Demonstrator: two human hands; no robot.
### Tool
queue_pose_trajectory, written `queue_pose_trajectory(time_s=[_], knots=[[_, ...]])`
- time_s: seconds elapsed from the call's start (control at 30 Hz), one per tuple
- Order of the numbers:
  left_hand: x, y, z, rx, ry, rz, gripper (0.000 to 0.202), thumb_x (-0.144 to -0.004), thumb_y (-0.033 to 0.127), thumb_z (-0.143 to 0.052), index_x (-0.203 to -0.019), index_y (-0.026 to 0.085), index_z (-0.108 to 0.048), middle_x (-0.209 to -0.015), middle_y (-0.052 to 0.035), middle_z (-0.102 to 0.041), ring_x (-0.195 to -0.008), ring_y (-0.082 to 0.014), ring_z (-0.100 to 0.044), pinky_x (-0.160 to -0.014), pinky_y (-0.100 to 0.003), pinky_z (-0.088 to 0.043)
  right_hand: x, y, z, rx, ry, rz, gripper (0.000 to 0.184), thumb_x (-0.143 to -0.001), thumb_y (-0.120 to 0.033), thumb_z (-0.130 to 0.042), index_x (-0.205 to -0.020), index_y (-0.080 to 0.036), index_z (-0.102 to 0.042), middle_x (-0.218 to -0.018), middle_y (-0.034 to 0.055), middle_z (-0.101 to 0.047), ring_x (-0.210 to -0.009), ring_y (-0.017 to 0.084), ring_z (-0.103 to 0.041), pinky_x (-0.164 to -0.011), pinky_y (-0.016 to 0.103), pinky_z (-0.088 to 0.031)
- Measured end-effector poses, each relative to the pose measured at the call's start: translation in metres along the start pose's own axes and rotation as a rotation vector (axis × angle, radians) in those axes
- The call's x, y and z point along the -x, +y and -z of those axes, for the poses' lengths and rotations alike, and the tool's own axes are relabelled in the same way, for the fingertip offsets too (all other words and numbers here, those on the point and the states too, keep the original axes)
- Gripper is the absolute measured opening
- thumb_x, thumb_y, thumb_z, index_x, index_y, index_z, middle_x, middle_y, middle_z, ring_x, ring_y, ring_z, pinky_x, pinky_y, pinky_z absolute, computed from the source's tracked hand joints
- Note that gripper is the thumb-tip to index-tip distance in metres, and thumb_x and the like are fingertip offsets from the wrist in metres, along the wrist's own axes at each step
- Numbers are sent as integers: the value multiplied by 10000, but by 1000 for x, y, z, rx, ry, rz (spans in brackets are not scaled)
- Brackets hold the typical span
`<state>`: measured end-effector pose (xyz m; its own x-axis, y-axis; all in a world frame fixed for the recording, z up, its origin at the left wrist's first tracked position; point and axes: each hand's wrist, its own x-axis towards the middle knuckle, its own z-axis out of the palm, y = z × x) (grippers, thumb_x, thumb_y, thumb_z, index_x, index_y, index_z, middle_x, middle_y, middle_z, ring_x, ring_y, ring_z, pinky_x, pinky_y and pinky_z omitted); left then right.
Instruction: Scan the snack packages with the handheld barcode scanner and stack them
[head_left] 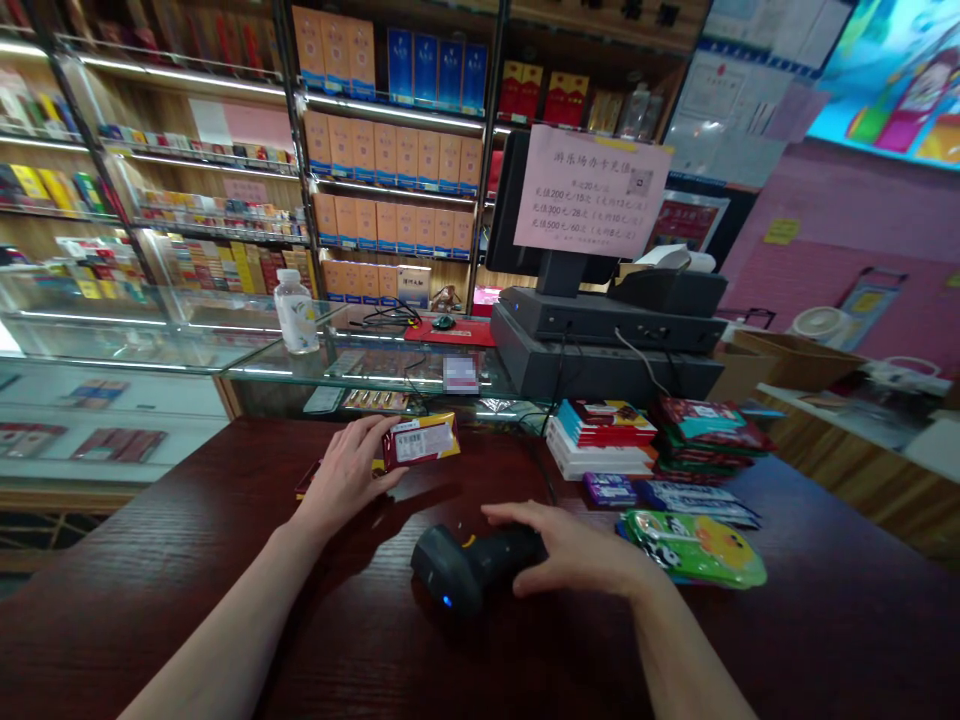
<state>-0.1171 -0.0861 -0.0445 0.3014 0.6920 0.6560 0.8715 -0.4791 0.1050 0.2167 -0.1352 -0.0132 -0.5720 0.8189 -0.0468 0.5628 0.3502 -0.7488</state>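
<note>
My left hand (346, 470) pinches a small maroon-and-yellow packet (421, 441) by its left end, tilted up so that a white barcode panel faces me. Partly hidden behind that hand, a similar packet (306, 478) lies on the dark wooden counter (187, 560). A black handheld barcode scanner (450, 570) rests on the counter, its head toward the left and a small blue light lit. Around its handle my right hand (574, 550) is spread, thumb and fingers apart; whether it touches the handle I cannot tell.
Right of the scanner lie a green cartoon pouch (697, 548), purple and blue packets (611, 489), and stacked boxes and bags (600, 455). A cash register (600, 340) with a pink sign stands behind. A bottle (295, 312) stands on the glass case, with goods shelves beyond.
</note>
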Motion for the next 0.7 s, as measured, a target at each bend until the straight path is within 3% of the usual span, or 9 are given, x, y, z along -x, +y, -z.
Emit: queue_pose_trajectory(time_s=[0.17, 0.37, 0.7], knots=[[2, -5, -2, -19, 8, 2, 634, -859, 397, -653, -1421, 252, -397, -1315, -119, -562, -1218, -294, -549, -1029, -456, -435, -10, -4, -21, 238, -20, 110, 761, -653, -156, -739, -1378, -318, -575, -1284, 51, -669, -1228, 294, -573, -1189, 518, -191], [3, -8, -3, 8, 25, -1, 636, -870, 384, -648, -1435, 250, -388, -1315, -125, -554, -1225, -297, -545, -1037, -472, -446, -16, -9, -31, 380, -44, 150, 637, -708, -135, -619, -1333, -257, -589, -1213, 67, -664, -1139, 254, -586, -1013, 374, -413], [2, -2, -5, 117, 78, -80, 643, -904, 346, -613, -1483, 296, -337, -1335, -106, -529, -1258, -280, -537, -1091, -493, -443, -17, -13, -17, 256, 198, 220, 520, -813, -221, -684, -1316, -266, -564, -1222, 34, -655, -1098, 213, -609, -961, 329, -441]])
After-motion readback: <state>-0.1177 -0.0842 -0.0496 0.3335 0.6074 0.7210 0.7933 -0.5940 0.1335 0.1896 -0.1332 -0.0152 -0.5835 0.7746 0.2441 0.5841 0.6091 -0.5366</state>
